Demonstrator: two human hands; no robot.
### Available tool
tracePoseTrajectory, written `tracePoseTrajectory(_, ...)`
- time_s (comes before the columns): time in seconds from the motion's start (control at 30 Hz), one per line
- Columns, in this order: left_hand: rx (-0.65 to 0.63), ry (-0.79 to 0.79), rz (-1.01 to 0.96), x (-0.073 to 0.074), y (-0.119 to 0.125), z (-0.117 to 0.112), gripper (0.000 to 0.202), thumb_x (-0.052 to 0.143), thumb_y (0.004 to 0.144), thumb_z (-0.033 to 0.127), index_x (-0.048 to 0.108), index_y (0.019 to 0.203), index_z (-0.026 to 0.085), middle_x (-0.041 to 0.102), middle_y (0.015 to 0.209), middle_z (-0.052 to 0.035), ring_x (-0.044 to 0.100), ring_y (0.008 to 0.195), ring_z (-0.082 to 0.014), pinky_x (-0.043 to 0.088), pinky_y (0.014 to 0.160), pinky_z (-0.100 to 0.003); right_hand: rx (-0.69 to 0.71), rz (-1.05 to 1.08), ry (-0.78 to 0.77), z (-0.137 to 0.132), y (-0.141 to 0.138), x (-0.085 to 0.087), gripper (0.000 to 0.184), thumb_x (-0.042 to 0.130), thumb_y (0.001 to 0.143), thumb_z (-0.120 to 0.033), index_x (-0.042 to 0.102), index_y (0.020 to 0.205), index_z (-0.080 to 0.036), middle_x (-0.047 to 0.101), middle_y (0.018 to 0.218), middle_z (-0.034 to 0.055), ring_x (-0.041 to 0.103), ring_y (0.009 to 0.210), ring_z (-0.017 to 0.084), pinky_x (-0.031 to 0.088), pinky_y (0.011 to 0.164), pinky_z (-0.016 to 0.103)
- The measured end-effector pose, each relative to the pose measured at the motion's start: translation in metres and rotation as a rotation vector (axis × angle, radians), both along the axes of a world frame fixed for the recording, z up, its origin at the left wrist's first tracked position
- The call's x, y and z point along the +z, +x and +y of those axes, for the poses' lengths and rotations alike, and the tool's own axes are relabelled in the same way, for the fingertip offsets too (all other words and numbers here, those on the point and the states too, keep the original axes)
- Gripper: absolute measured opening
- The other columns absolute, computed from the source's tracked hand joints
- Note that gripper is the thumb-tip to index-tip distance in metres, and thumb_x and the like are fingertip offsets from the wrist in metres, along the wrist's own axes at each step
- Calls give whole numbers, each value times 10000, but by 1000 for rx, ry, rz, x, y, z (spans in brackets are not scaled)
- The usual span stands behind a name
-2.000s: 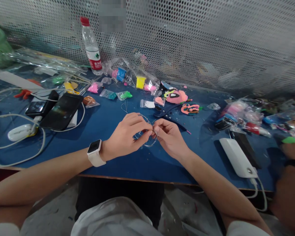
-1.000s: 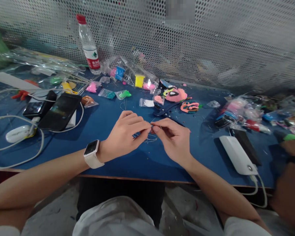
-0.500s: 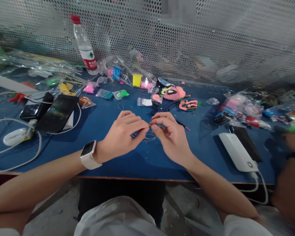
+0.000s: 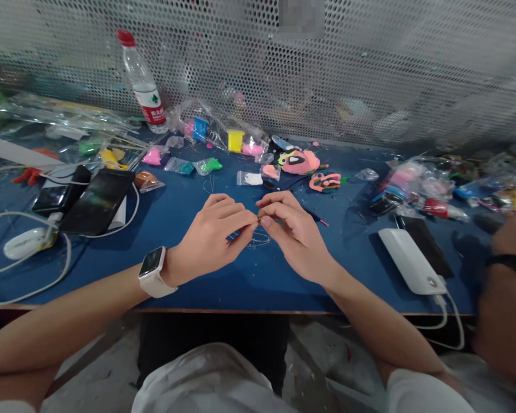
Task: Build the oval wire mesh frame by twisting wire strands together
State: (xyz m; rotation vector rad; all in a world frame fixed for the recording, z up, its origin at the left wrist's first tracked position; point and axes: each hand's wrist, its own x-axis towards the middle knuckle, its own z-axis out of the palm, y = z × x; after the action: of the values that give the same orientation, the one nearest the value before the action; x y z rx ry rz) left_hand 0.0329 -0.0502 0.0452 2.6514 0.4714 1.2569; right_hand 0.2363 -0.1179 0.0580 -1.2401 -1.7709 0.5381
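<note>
Over the middle of the table, my left hand (image 4: 217,232) and my right hand (image 4: 298,238) meet at the fingertips. Each is closed in a pinch, thumb against forefinger. Between the tips shows a tiny brownish piece (image 4: 259,219), too small to name. Thin wire (image 4: 258,240) lies in loose loops on the tabletop just below my fingers, partly hidden by my left hand. A slim dark tool with a pink tip (image 4: 324,222) lies behind my right hand.
Clay figures (image 4: 300,162) and bagged coloured clay (image 4: 208,166) lie behind my hands. At left are a water bottle (image 4: 146,94), phones (image 4: 98,201) and white cables. A white power bank (image 4: 410,261) and another person's arm (image 4: 509,298) are on the right.
My hands keep the same pinch, with slight finger movement on the right. The whole view has shifted a little. At the right, the other person's hand has moved slightly.
</note>
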Motion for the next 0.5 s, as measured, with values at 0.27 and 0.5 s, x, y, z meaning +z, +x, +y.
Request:
tracePoseTrajectory(0.27, -19, -22, -6, -1, -1, -1, 172, 583, 1087, 172, 643, 934, 224, 716, 818, 13, 646, 753, -151, 579, 895, -373, -24, -221, 356, 0, 4, 1, 128, 716, 944, -161, 708, 1015, -267, 689, 1234, 94, 703, 1117, 276, 623, 902, 476)
tracePoseTrajectory(0.5, -28, -20, -7, 1, -2, -1, 171, 587, 1088, 173, 635, 930, 216, 739, 837, -9, 659, 761, -168, 565, 828, -367, -39, -427, 602, 2, 10, -3, 253, 732, 979, -121, 750, 1133, -321, 784, 1214, 51, 728, 1150, 301, 611, 979, 540)
